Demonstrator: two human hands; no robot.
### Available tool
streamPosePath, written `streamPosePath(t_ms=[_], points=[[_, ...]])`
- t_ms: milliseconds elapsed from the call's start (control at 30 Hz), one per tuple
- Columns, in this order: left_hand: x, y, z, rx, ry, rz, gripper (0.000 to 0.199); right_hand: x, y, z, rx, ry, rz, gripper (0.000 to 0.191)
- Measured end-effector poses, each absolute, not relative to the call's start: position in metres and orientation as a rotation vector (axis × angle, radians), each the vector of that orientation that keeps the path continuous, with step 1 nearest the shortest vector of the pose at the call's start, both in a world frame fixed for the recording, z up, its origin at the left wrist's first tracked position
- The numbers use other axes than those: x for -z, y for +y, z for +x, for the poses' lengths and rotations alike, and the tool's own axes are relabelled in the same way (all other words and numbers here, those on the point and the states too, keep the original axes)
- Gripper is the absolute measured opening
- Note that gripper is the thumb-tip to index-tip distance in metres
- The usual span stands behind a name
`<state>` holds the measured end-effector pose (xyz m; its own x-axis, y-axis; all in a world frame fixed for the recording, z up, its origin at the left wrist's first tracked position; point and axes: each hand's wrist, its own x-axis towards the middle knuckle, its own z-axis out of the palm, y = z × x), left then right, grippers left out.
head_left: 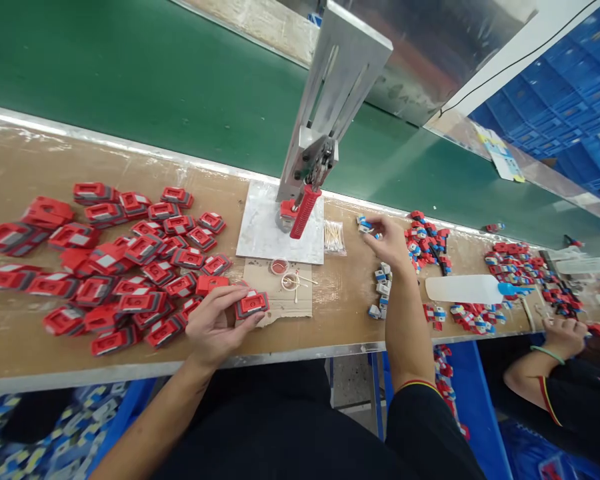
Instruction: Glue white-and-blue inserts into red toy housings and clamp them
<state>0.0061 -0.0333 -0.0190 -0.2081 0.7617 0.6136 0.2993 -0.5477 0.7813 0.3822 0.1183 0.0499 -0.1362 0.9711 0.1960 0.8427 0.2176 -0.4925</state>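
My left hand [217, 325] is closed on a red plastic part with grey edges [253, 304], its recessed face turned up, over the front of the bench. Farther right, my right hand [389, 241] pinches a small white-and-blue plastic part [364, 225] between thumb and fingers. Below that hand lies a short row of similar white-and-blue parts [381, 283]. A pile of red-and-grey parts [145, 247] spreads to the left of my left hand. Between my hands, a small cup of red liquid [279, 267] and a round white lid with cotton swabs [291, 281] rest on cardboard [303, 303].
A hand press with a red handle [306, 212] stands on a metal plate [257, 230]. Beside it lies a bag of cotton swabs [335, 237]. To the right are a white bottle [463, 289] and assembled parts [425, 240]. Another person's hand [565, 338] works at far right.
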Motion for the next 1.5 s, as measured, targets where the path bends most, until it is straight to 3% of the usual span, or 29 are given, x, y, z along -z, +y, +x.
streamPosePath(t_ms=[267, 433, 867, 1100, 1400, 1500], points=[[-0.014, -0.040, 0.033, -1.677, 0.912, 1.620, 0.030, -0.043, -0.023, 0.320, -1.044, -1.250, -1.131, 0.055], [-0.022, -0.050, 0.054, -1.671, 0.842, 1.549, 0.038, -0.036, -0.062, 0.270, -1.213, -1.156, -0.946, 0.045], [-0.020, -0.068, 0.054, -1.435, 0.745, 1.096, 0.052, -0.059, -0.088, 0.242, -0.907, -1.508, -0.945, 0.037], [-0.020, -0.070, 0.053, -1.261, 0.745, 0.990, 0.052, -0.060, -0.085, 0.238, -0.733, -1.718, -0.909, 0.058], [-0.030, -0.070, 0.052, -1.183, 0.869, 1.061, 0.054, -0.066, -0.082, 0.239, -0.575, -1.884, -0.969, 0.059], [-0.036, -0.073, 0.049, -1.127, 0.945, 1.197, 0.067, -0.065, -0.080, 0.239, -0.520, -1.932, -0.948, 0.057]])
